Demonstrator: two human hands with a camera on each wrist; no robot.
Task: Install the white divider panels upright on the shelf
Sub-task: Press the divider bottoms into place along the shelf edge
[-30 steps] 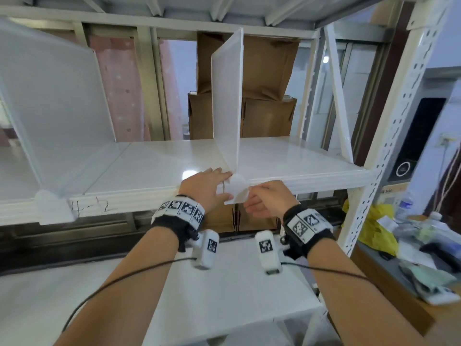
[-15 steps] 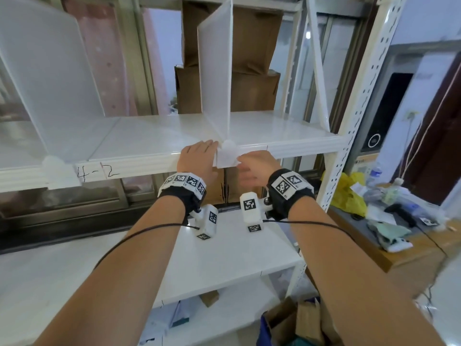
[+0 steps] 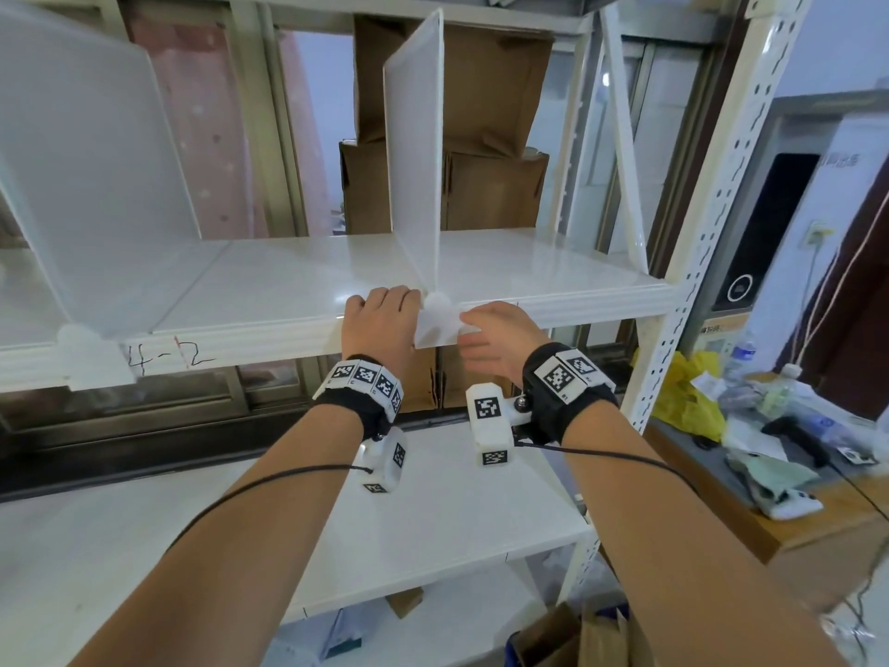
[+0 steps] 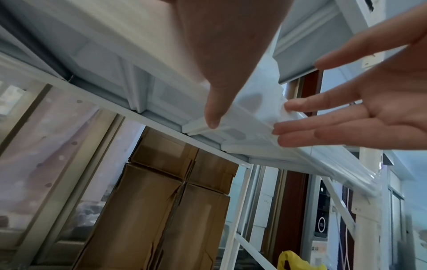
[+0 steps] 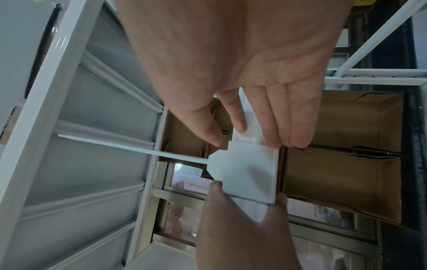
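Note:
A white divider panel (image 3: 414, 151) stands upright across the middle of the white shelf (image 3: 269, 324). Its white front clip (image 3: 437, 324) hangs over the shelf's front edge. My left hand (image 3: 382, 315) sits just left of the clip, fingers over the shelf edge; the left wrist view shows its thumb (image 4: 213, 117) under the clip (image 4: 254, 102), pinching it. My right hand (image 3: 493, 339) is just right of the clip, its straight fingertips (image 5: 277, 138) touching the clip (image 5: 249, 175). A second divider (image 3: 96, 185) stands at the left with its own clip (image 3: 91, 353).
Brown cardboard boxes (image 3: 481, 185) stand behind the shelf. A perforated white post (image 3: 697, 243) frames the right end, with a thin white panel (image 3: 623, 151) leaning beside it. A lower shelf (image 3: 433, 522) lies beneath my arms. A cluttered wooden table (image 3: 769, 531) with a yellow bag (image 3: 688, 402) stands at the right.
My right hand's fingers have straightened from a curled pinch on the clip and now only touch it. The left hand stays at the clip. The head view has shifted.

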